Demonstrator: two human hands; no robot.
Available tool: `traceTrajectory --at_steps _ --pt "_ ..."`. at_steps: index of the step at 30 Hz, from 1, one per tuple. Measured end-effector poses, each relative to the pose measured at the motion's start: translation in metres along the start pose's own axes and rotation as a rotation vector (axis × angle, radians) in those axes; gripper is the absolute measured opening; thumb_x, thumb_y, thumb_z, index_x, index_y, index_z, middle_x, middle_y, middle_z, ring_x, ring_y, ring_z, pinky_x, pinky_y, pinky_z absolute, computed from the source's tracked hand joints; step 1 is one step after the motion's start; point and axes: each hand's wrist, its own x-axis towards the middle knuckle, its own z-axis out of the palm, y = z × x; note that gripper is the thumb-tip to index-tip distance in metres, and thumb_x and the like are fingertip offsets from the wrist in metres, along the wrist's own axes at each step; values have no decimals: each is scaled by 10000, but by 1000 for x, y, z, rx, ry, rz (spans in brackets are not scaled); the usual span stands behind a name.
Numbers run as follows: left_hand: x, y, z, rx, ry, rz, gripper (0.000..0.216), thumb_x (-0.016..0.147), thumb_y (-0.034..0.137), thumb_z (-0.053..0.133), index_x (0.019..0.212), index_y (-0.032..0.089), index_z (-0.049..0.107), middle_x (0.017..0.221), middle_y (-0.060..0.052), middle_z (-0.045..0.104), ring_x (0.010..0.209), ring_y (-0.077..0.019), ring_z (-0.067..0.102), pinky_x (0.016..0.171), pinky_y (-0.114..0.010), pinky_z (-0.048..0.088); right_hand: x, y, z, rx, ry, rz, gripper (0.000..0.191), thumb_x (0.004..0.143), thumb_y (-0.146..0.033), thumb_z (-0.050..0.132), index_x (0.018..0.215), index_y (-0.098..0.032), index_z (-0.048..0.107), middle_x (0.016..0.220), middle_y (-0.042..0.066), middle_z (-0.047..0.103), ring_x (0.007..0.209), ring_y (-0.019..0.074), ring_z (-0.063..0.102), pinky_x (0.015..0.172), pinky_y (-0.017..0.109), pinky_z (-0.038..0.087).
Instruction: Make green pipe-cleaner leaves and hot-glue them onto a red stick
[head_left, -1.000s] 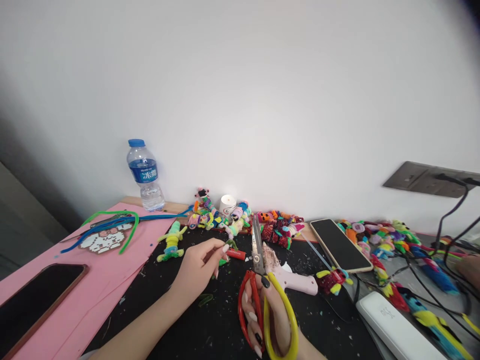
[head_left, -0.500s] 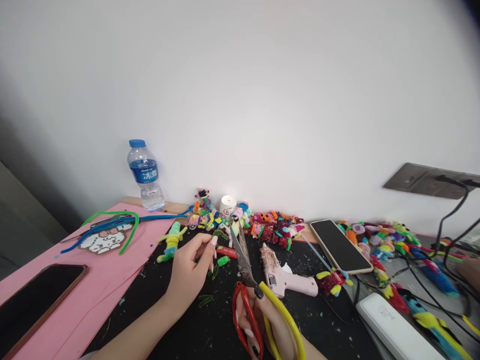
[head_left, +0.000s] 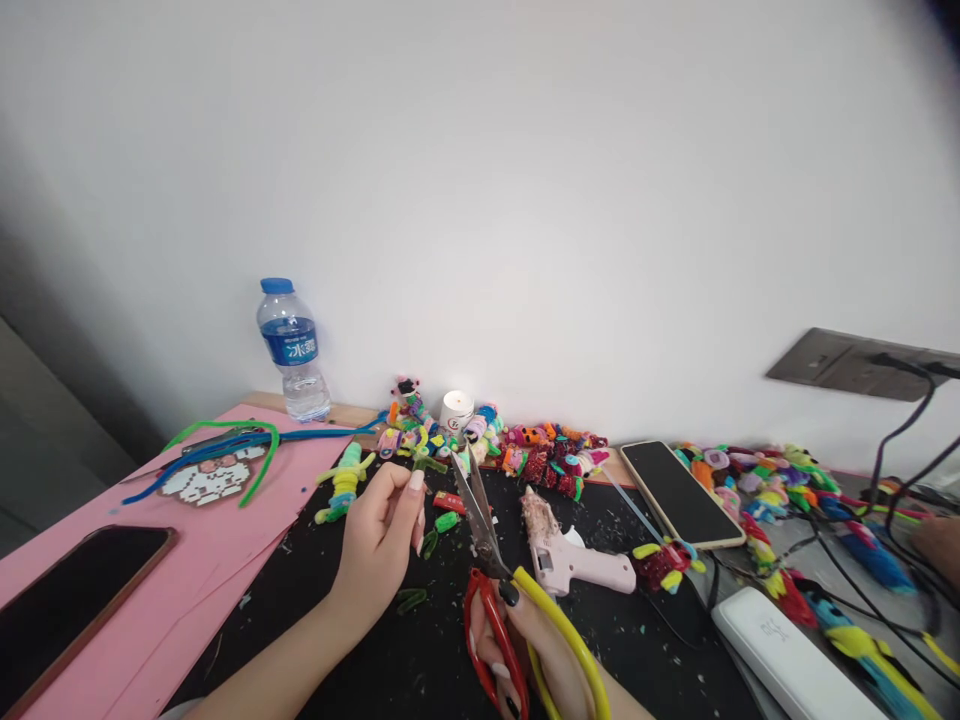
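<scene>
On the near side of the pink glue gun [head_left: 581,568], your right hand [head_left: 553,655] grips the scissors [head_left: 487,540] by their red and yellow handles, the parted blades reaching forward to the left of the gun. Farther left of the gun, your left hand [head_left: 384,535] is closed, thumb and fingertips pinching a short green fuzzy strip [head_left: 430,464]. You have that strip beyond the gun's left side, near the blade tips; I cannot tell whether they touch. Between the gun and your left hand lie a small red item [head_left: 450,502] with pale lettering and a bright green fuzzy piece [head_left: 447,522]. Just right of the gun's handle you have a red figure [head_left: 664,564] with yellow limbs, with a phone [head_left: 682,492] behind it and a white power bank [head_left: 795,655] nearer you.
</scene>
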Motion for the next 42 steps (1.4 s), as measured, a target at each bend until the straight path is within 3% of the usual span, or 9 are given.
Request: traceTrajectory --at_steps 4,7,9,13,18,26,33,42 --pt "3 1 5 -214 -107 -123 260 903 327 417 688 182 430 539 69 416 382 -49 385 404 -180 305 -3 2 -2 -246 195 -182 477 709 -650 510 729 -175 554 527 -43 442 381 68 380 352 184 336" --pt "6 -3 8 -482 -182 -274 243 882 337 468 706 171 443 551 74 424 364 -22 326 382 -157 252 -8 -6 -2 -511 389 -357 264 688 -420 632 806 -198 552 650 -8 513 555 119 469 481 203 412" --pt "8 -7 10 -650 -231 -362 219 855 337 519 731 170 451 534 81 423 353 -12 294 383 -148 239 -10 -12 0 -665 449 -431 191 678 -281 610 839 -207 539 671 -6 520 593 132 476 529 212 428" --pt "8 -11 9 -855 -296 -524 244 795 338 602 717 163 452 433 109 347 314 0 197 364 -131 205 -12 -17 5 -948 518 -506 280 615 -152 537 888 -201 501 714 4 535 616 147 500 560 226 438" --pt "8 -12 3 -982 -233 -702 220 799 283 601 701 173 437 371 126 250 290 -7 154 360 -124 203 -15 -22 0 -1214 597 -571 365 602 -161 540 954 -204 454 739 24 562 618 179 549 565 265 458" --pt "8 -15 1 -1090 -358 -556 217 843 246 560 691 164 429 387 116 248 337 -31 141 389 -154 235 -10 -36 -9 -1509 715 -584 297 668 -232 590 943 -204 480 775 46 602 707 232 606 561 303 480" --pt "7 -14 4 -847 -392 -477 228 844 298 558 711 169 425 402 121 240 353 -27 144 407 -156 209 -8 -35 -17 -1471 729 -557 321 678 -209 582 986 -184 494 901 82 628 830 252 623 672 344 509" --pt "6 -13 6 -768 -436 -450 237 849 289 551 680 152 458 410 113 267 362 -20 156 406 -174 151 -7 -38 -22 -1460 691 -592 300 676 -224 592 963 -177 520 859 77 639 782 243 637 628 317 510"
